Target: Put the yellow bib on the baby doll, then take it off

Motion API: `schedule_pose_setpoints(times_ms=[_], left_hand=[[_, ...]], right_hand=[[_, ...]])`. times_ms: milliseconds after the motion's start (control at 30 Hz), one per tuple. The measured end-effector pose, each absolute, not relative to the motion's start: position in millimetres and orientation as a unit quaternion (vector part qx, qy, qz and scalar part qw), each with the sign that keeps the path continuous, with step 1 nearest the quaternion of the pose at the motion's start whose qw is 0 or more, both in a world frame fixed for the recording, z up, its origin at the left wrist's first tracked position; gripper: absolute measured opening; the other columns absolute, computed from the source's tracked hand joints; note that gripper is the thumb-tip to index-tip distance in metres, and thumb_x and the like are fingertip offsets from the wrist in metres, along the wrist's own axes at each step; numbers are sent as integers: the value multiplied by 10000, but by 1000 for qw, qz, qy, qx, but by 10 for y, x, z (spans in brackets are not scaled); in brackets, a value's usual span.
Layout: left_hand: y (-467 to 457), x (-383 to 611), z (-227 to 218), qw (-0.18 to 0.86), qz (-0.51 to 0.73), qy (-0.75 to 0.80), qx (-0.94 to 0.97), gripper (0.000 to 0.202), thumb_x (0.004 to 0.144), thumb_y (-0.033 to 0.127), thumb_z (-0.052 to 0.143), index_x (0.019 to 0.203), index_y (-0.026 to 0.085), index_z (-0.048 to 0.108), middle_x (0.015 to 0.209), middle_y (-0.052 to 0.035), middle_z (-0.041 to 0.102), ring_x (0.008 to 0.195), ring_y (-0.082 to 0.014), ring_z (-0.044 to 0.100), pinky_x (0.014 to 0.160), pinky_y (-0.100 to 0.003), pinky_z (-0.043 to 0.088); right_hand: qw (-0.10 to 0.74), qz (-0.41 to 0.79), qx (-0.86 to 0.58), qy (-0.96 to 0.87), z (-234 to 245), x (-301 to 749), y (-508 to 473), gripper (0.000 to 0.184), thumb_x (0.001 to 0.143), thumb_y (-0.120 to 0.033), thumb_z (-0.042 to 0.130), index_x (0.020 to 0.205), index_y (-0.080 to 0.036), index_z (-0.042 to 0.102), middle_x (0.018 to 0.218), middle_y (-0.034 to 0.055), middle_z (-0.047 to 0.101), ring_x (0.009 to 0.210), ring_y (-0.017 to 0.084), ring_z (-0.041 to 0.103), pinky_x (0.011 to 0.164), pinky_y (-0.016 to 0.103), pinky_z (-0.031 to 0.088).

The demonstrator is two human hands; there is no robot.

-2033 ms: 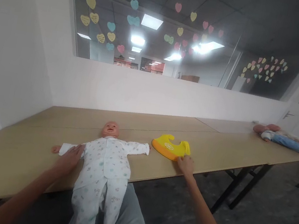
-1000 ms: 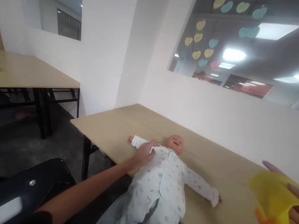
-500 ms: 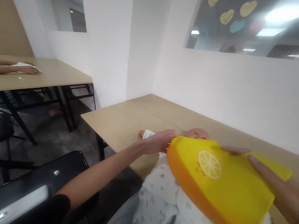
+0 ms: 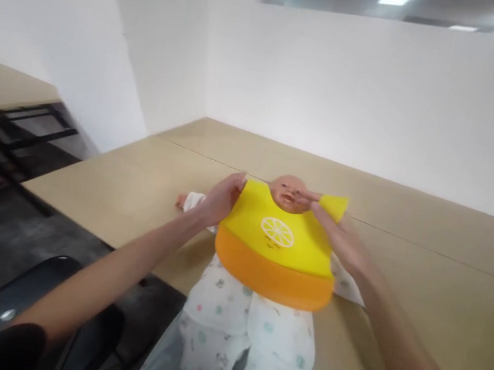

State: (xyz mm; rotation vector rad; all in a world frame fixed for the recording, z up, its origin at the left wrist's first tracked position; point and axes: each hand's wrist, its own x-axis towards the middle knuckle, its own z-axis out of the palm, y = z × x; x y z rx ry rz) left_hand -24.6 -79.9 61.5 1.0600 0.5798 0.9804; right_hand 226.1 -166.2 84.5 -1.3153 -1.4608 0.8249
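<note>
Closest to you, low on your left, is the back of a black chair (image 4: pixel 9 312). The doll's (image 4: pixel 247 319) legs hang off the table (image 4: pixel 423 293) edge toward your lap. Its long axis runs straight away from you, feet near and head far, so everything you are handling lies ahead and slightly right of centre.

The bib (image 4: pixel 278 248) lies flat on the doll's chest along that same axis. Its orange pocket lip is the end nearest you, and its two neck straps reach up either side of the head.

Your left hand (image 4: pixel 220 199) is curled closed on the strap corner at the doll's shoulder on your left. Your right hand (image 4: pixel 338 236) has the other strap pinched beside the chin, with its fingers stretched across the lower face (the thumb is hidden, so the grip reads from the strap's lift).

Both hands sit at the far end of the bib, about level with each other. The left comes in from the side and the right from over the doll's arm.

Beyond the head there is table, then a white wall (image 4: pixel 386 101).
</note>
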Motion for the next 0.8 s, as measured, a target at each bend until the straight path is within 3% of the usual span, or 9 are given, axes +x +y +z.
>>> schedule_pose_setpoints(times_ms=[133,233,367,567,633,700,800], left_hand=[[-528,-37,632,684,387,325,527,456,765,579,776,872,148,673,759,-37,713,743,-218,693,726,-320,557],[-395,27,582,654,375,317,576,390,730,480,830,864,162,650,762,-11,705,659,-161,654,631,-262,519],[-266,27,367,618,469,299,556,228,722,333,753,816,185,608,678,45,623,565,-107,571,547,-209,457],[-187,16,196,593,451,356,565,153,709,306,630,778,171,610,654,33,587,560,-117,549,519,-211,427],[-173,21,184,591,415,404,562,142,688,299,629,756,178,602,620,39,567,532,-122,540,483,-211,396],[-152,16,163,601,377,423,563,146,674,289,624,777,186,613,629,35,592,534,-135,560,478,-222,402],[-113,-11,109,602,341,435,577,179,688,311,616,820,192,642,676,20,645,564,-154,587,485,-236,414]], right_hand=[[515,429,-529,-520,645,2281,-1508,597,853,-683,704,1228,-218,716,1176,86,742,1002,260,733,831,357,624],[581,433,-476,-499,463,2337,-1434,507,880,-664,669,1070,-204,765,1178,71,744,1078,250,723,948,355,603],[640,374,-437,-510,270,2457,-1392,493,951,-604,560,826,-176,771,1128,86,754,1149,247,699,1077,367,541],[550,72,-593,-584,269,2565,-1432,438,989,-539,520,1161,-215,760,1284,73,702,1293,256,601,1174,438,416],[510,83,-633,-576,236,2561,-1412,468,992,-539,495,1162,-181,744,1196,95,728,1185,255,640,1092,415,452],[474,171,-664,-553,157,2545,-1374,472,978,-540,491,1080,-148,732,1027,93,746,970,229,670,909,353,498],[462,288,-649,-531,15,2511,-1305,448,920,-566,549,1019,-149,681,935,64,725,846,197,642,737,277,471]])
